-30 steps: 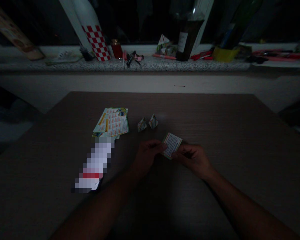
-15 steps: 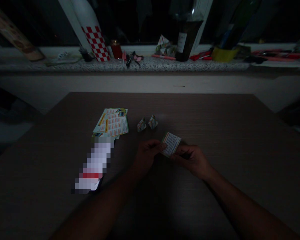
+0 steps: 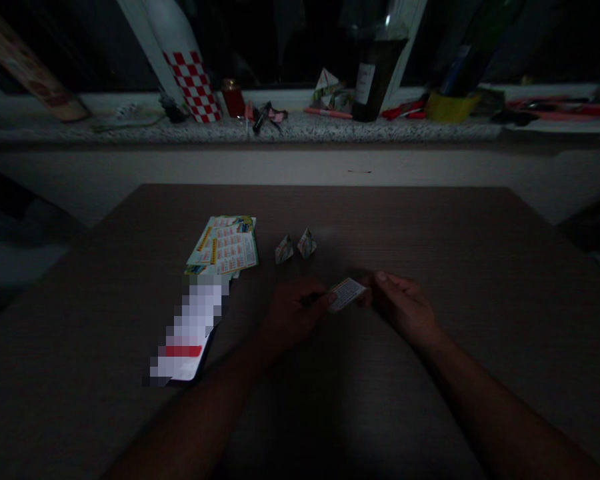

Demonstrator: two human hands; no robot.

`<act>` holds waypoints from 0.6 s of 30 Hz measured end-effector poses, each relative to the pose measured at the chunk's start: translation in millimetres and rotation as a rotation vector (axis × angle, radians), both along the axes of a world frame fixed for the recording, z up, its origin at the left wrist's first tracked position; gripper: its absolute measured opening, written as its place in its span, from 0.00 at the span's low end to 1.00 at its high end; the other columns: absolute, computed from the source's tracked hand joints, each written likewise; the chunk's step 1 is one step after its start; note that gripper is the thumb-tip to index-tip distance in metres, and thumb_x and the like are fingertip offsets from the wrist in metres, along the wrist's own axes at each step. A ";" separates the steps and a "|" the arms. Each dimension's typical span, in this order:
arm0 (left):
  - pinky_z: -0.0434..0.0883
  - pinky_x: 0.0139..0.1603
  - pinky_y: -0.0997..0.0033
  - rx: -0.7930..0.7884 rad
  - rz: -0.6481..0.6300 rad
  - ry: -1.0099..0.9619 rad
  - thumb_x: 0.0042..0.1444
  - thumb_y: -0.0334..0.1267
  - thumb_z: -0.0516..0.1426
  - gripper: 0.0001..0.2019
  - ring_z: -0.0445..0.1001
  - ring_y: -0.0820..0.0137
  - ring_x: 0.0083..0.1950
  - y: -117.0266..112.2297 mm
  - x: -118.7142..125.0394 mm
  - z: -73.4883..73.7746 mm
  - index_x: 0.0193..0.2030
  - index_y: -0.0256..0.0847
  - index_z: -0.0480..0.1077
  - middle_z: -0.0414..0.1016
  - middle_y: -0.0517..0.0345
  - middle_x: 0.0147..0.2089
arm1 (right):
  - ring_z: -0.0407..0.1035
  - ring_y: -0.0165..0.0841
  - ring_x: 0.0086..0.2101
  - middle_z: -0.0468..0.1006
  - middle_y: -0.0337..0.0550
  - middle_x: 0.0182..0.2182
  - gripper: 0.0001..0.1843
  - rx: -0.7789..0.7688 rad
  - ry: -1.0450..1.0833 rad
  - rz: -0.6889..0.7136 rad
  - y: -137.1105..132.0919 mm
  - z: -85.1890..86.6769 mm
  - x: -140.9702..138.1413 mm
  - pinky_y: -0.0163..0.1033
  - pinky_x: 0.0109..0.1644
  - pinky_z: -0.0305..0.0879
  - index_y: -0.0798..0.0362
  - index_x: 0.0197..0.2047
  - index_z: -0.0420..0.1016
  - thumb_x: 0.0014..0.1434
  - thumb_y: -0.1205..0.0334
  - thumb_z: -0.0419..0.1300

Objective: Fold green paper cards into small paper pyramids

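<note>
A small folded piece of printed paper (image 3: 349,293) is pinched at its left end by the thumb and fingers of my left hand (image 3: 300,310). My right hand (image 3: 405,307) is at the paper's right corner, its thumb raised off the paper and a fingertip at or just behind that corner. Beyond my hands stand two small folded paper pieces, a left one (image 3: 284,250) and a right one (image 3: 307,245). Several printed paper slips (image 3: 235,250) lie overlapping to the left. Closer to me, a phone (image 3: 193,333) with a blurred-out screen lies by them.
The brown tabletop (image 3: 410,227) ends at a wall below a stone windowsill (image 3: 300,130). On the sill stand a red-and-white checkered bottle (image 3: 193,83), a red jar (image 3: 233,100), a dark bottle (image 3: 373,83), a larger folded paper piece (image 3: 330,90) and a yellow holder (image 3: 450,107).
The folded paper has tilted flatter and turned in my left hand. My right hand has shifted slightly right, and its thumb has lifted away from the paper.
</note>
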State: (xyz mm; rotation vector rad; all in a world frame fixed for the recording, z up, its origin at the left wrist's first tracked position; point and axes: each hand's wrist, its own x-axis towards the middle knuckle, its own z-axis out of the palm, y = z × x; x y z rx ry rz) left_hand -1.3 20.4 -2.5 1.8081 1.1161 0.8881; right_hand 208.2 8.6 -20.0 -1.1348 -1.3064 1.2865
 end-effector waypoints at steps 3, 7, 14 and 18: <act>0.65 0.40 0.70 0.242 -0.122 0.165 0.57 0.39 0.55 0.09 0.71 0.68 0.36 2.8 -5.6 0.9 0.34 0.41 0.76 0.75 0.54 0.33 | 0.66 0.30 0.25 0.73 0.40 0.22 0.18 -0.028 -0.066 0.003 0.6 3.1 2.3 0.36 0.32 0.63 0.54 0.26 0.75 0.54 0.47 0.61; 0.66 0.43 0.68 0.452 -0.213 0.276 0.60 0.36 0.52 0.10 0.71 0.67 0.40 6.4 -10.9 2.1 0.40 0.40 0.75 0.76 0.51 0.38 | 0.69 0.30 0.26 0.77 0.40 0.25 0.12 -0.013 -0.122 0.067 -2.5 7.6 2.0 0.35 0.32 0.64 0.54 0.30 0.77 0.49 0.52 0.66; 0.66 0.42 0.67 0.579 -0.300 0.379 0.62 0.34 0.50 0.11 0.70 0.67 0.40 8.2 -11.7 6.8 0.40 0.37 0.74 0.75 0.50 0.38 | 0.71 0.30 0.28 0.78 0.41 0.27 0.07 0.080 -0.281 0.140 -5.1 4.4 -0.5 0.35 0.32 0.67 0.54 0.31 0.77 0.50 0.59 0.66; 0.66 0.42 0.68 0.601 -0.318 0.436 0.62 0.33 0.50 0.11 0.69 0.67 0.41 7.9 -11.1 8.0 0.41 0.38 0.74 0.75 0.50 0.39 | 0.72 0.31 0.29 0.78 0.41 0.27 0.05 0.200 -0.384 0.171 -6.5 3.5 -1.0 0.34 0.34 0.67 0.53 0.31 0.76 0.54 0.61 0.63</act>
